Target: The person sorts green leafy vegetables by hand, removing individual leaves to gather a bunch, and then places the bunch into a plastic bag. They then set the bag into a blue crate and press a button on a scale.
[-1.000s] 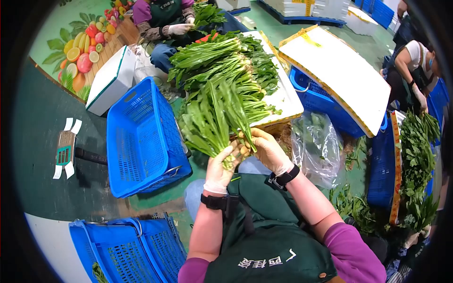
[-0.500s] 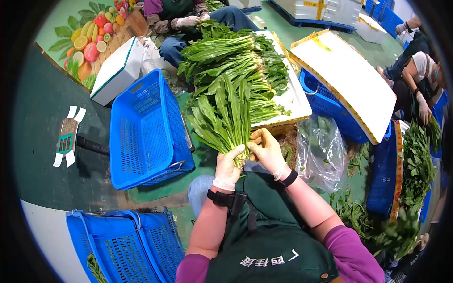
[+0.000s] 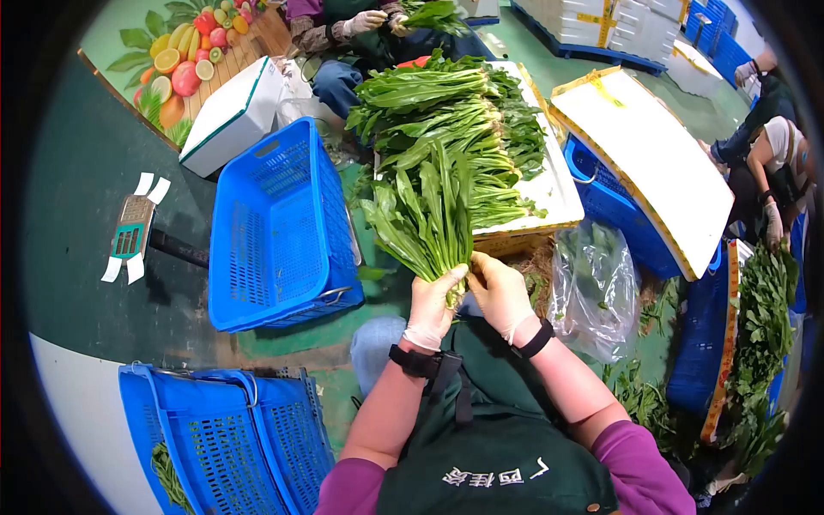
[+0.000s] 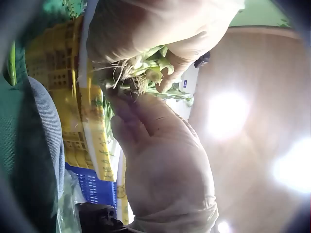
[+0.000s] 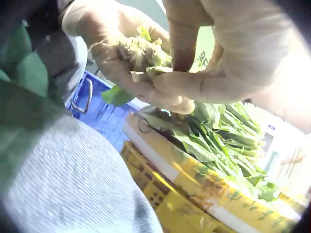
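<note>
Roots (image 5: 138,54) of the green bunch (image 3: 433,225) sit down between the two hands, close to the person, and the long leaves point up and away, leaning a bit left. The left hand (image 3: 432,305) is nearly closed, with its fingers curled round the root end from the left side. The right hand (image 3: 505,299) comes in from the other side and pinches at the root end, its thumb and fingers close together. Both hands are right at the bunch, so neither one is nearer. The leaves show in front of the near left corner of the white box (image 3: 560,199). In that box is a big pile of greens (image 3: 446,103), and many of those lie across it, leaves to the left and stem ends to the right. A blue basket (image 3: 322,257) stands off on the left hand's side, with small green bits in the bottom. On the right hand's side, by the near edge of the white box, a clear bag (image 3: 592,296) has leaves in it. More blue baskets (image 3: 206,438) sit at the lower left, with some greens inside.
</note>
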A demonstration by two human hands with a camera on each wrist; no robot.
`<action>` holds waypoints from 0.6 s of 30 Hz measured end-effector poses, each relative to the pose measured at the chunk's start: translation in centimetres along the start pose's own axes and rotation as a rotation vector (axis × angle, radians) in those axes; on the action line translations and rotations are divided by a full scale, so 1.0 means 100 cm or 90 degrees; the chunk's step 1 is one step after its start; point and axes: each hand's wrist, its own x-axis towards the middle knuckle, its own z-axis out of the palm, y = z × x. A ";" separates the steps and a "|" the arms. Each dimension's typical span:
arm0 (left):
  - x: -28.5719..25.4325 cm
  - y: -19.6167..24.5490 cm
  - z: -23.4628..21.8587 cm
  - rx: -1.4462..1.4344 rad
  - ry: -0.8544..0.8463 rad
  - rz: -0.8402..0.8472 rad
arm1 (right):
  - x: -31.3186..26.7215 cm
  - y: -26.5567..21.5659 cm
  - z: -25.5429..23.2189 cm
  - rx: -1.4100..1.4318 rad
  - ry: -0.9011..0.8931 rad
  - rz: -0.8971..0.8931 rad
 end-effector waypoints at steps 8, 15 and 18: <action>0.006 0.036 -0.020 -0.164 0.097 0.171 | -0.012 0.020 -0.026 0.128 -0.141 0.028; 0.009 0.037 -0.037 -0.387 -0.101 0.004 | 0.078 0.100 -0.029 -0.137 0.059 -0.055; 0.008 0.038 -0.030 -0.401 -0.165 -0.013 | 0.107 0.093 -0.027 -0.306 0.021 -0.022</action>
